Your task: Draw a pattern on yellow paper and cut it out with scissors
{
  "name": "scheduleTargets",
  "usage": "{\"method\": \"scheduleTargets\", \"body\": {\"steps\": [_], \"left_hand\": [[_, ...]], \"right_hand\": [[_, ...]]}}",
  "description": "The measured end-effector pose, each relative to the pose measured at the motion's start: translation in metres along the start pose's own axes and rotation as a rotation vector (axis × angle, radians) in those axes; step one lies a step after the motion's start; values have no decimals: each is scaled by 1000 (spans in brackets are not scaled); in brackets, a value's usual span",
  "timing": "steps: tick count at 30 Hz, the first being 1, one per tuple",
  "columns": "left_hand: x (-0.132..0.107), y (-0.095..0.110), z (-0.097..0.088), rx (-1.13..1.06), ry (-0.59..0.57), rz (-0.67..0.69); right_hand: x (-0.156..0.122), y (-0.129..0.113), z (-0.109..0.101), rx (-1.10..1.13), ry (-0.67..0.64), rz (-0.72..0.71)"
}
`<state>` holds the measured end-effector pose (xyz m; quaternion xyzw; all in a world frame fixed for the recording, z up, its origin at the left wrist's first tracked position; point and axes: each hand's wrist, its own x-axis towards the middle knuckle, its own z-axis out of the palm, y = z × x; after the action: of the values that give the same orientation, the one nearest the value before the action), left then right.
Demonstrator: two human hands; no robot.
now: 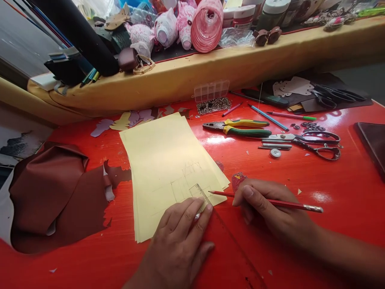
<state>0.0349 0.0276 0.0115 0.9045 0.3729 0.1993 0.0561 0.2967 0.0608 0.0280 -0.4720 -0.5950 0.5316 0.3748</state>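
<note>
Pressing down with fingers laid out flat and slightly apart, the left grip (pixel 180 237) is resting on a clear ruler (pixel 201 193), which is slanting from just ahead of its fingertips toward the near edge of view, passing on its right. To the right of that hand, the right grip (pixel 264 204) is clamping a red pencil (pixel 284 203) between thumb and fingers; its point is hanging close beside the ruler, though whether it is touching paper I cannot tell. Beneath and ahead of the left grip, yellow sheets (pixel 156 160) are lying stacked, the top one showing faint pencil lines. Off to the left of both hands, brown material (pixel 51 188) is spreading in folds over the red worktop (pixel 99 261). Beyond the right grip, scissors (pixel 297 138) are lying near green-and-yellow pliers (pixel 227 128). Farther ahead, between the hands' directions, an open clear box (pixel 212 105) is holding small metallic pieces. Farthest out, pink-and-white pig figures (pixel 165 28) are standing on a cloth-covered ledge (pixel 192 70).
</note>
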Motion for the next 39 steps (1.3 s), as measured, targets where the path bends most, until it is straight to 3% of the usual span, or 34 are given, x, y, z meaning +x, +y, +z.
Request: {"method": "scheduleTargets", "body": {"steps": [39], "left_hand": [[1, 2, -1, 9, -12, -6]], "right_hand": [[2, -2, 0, -48, -16, 1]]}}
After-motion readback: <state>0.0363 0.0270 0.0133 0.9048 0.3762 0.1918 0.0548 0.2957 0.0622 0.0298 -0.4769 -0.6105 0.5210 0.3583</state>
